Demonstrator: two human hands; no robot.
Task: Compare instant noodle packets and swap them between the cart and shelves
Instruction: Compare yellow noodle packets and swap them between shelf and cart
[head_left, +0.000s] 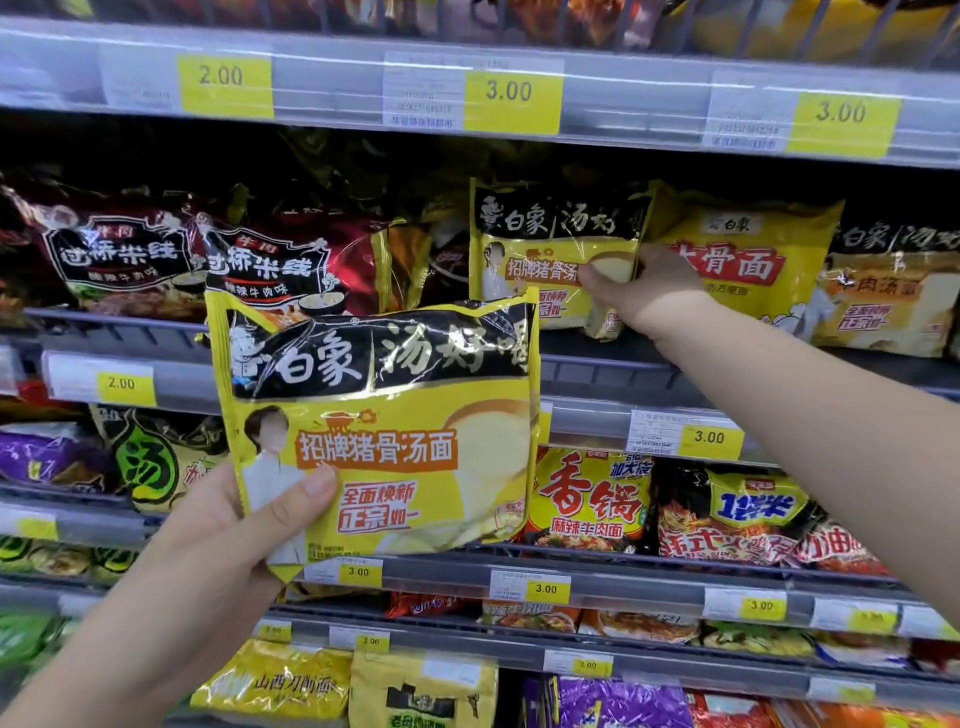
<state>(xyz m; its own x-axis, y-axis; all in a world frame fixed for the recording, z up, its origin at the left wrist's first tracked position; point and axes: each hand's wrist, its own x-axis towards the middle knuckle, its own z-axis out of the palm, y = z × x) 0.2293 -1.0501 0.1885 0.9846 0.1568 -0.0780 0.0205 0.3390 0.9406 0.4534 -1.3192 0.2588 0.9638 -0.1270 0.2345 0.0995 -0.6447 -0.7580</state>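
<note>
My left hand (228, 530) holds a yellow and black noodle packet (384, 415) by its lower left corner, upright in front of the shelves. My right hand (644, 286) reaches up to the second shelf and grips the right edge of a matching yellow and black packet (540, 249) that stands there. Thumb lies on that packet's front, the fingers go behind it. No cart is in view.
Dark red packets (130, 254) fill the shelf to the left, a yellow packet (748, 260) stands to the right of my hand. Lower shelves hold red, purple and yellow packets. Grey shelf rails (332, 98) carry yellow price tags reading 2.00 and 3.00.
</note>
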